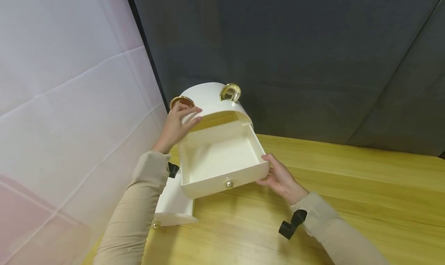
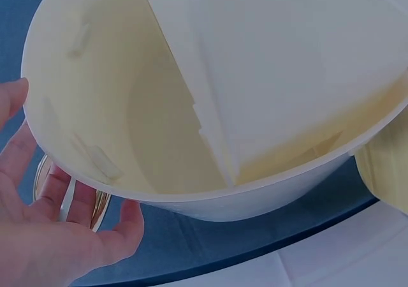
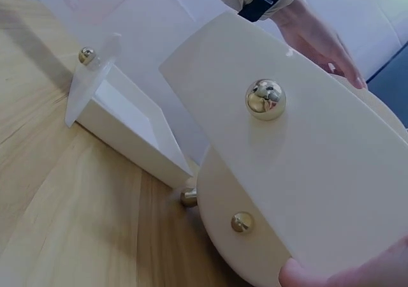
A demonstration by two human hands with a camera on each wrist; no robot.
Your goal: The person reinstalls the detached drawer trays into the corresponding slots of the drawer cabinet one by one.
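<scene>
1. While the wooden table [image 1: 347, 187] fills the lower right of the head view, a grey backdrop [image 1: 313, 56] hangs behind it from 11 to 3 o'clock and a white sheet [image 1: 69, 102] covers the 9 o'clock side.
2. Standing near the table's far left edge is the cream cabinet [image 1: 212, 99], with a rounded top and two gold ears [image 1: 230, 92] on it.
3. Its upper drawer [image 1: 222, 160] is pulled well out toward 6 o'clock and is open on top; a gold knob [image 1: 229, 184] sits in the middle of its front.
4. A second drawer [image 1: 174, 207] lies on the table at 7 o'clock of the cabinet, partly under the left sleeve, with its own knob [image 1: 156, 225] at its near corner.
5. The left hand [image 1: 175, 126] holds the cabinet's rounded top at 9 o'clock, fingers curled over its front rim just beside one ear.
6. The right hand [image 1: 281, 178] grasps the drawer's front right corner at 3 o'clock, fingers wrapped around it.
7. Each wrist carries a small black camera mount [image 1: 292, 223].
</scene>
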